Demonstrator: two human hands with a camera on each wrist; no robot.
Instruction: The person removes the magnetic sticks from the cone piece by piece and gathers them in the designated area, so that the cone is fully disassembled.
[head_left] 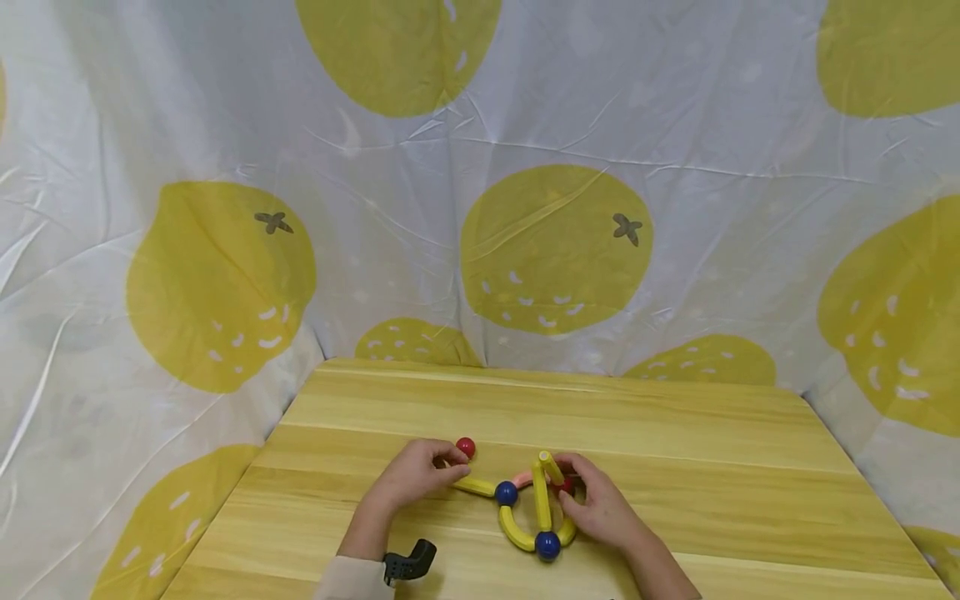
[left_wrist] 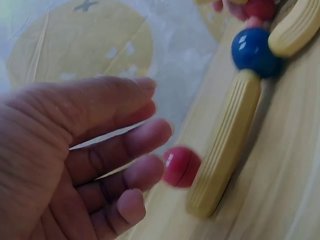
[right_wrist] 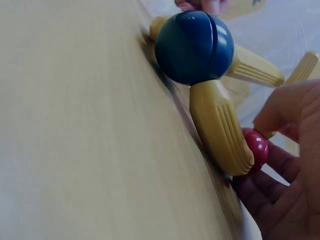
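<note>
Farthest from the far edge of the table [head_left: 735,467], a blue ball [head_left: 547,546] joins curved yellow sticks [head_left: 516,531]. The right hand [head_left: 600,504] pinches the red ball [right_wrist: 256,150] on this assembly's right side. The left hand [head_left: 420,471] holds nothing, thumb and fingers apart, near the free end of the straight yellow stick [head_left: 477,486], whose long axis runs roughly along the far edge. A loose red ball [head_left: 466,447] lies just past the left fingertips, towards that edge, nearer the left hand; contact cannot be determined. No brand, label or writing is legible.
</note>
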